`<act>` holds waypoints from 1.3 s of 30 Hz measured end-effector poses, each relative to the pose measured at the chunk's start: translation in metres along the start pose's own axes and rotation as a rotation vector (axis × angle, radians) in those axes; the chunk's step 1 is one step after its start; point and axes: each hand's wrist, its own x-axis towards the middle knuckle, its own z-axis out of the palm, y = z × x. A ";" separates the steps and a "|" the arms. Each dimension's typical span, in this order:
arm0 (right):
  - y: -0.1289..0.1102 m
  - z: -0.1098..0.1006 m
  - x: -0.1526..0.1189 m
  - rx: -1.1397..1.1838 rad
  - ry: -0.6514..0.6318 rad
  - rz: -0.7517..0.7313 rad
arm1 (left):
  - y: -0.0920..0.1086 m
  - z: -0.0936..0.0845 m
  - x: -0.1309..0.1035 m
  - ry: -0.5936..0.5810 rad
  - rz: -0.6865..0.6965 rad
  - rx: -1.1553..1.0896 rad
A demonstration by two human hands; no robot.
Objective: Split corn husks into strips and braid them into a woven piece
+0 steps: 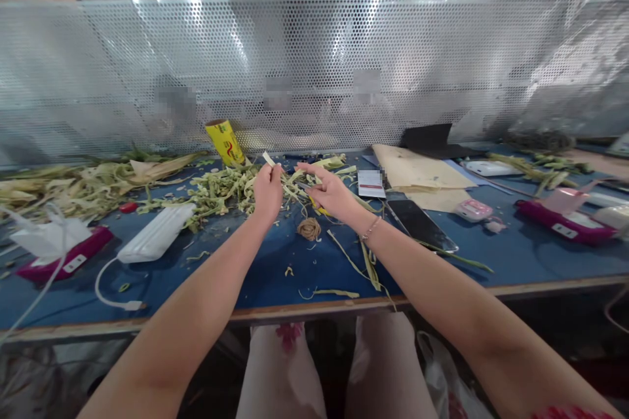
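Observation:
My left hand (pixel 268 193) is closed, with a short pale strip of husk (pixel 268 159) sticking up from between its thumb and fingers. Close to its right, my right hand (pixel 328 191) has the index finger stretched forward. A thin grey blade-like tool (pixel 304 186) shows at its thumb, and a yellow piece (pixel 320 209) shows below the palm; I cannot tell whether they are one thing. Beneath the hands lies a ball of brown twine (pixel 309 229). Curled pale green husk scraps (pixel 221 186) are heaped beside and behind my left hand.
A yellow can (pixel 225 142) stands tilted before the perforated metal screen (pixel 314 65). Left are a white power bank (pixel 156 234) with cable and a tissue pack (pixel 69 252). Right lie a phone (pixel 420 226), brown paper (pixel 422 167), a pink case (pixel 473 210) and another tissue pack (pixel 565 219).

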 end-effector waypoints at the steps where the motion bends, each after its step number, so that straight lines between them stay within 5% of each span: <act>1: -0.001 0.000 0.000 0.015 -0.003 0.008 | 0.000 -0.001 0.001 0.013 0.012 0.013; 14: 0.002 0.008 0.002 0.435 0.076 0.113 | -0.011 0.000 0.011 0.155 -0.090 -0.233; 20: -0.004 0.002 0.001 0.593 -0.034 0.212 | 0.000 0.002 0.008 0.124 -0.264 -0.532; 28: -0.005 -0.002 0.001 0.606 -0.098 0.237 | 0.002 0.000 0.011 0.104 -0.257 -0.550; 39: 0.002 -0.008 0.008 0.457 0.158 0.207 | 0.002 0.006 0.004 -0.233 -0.401 -0.687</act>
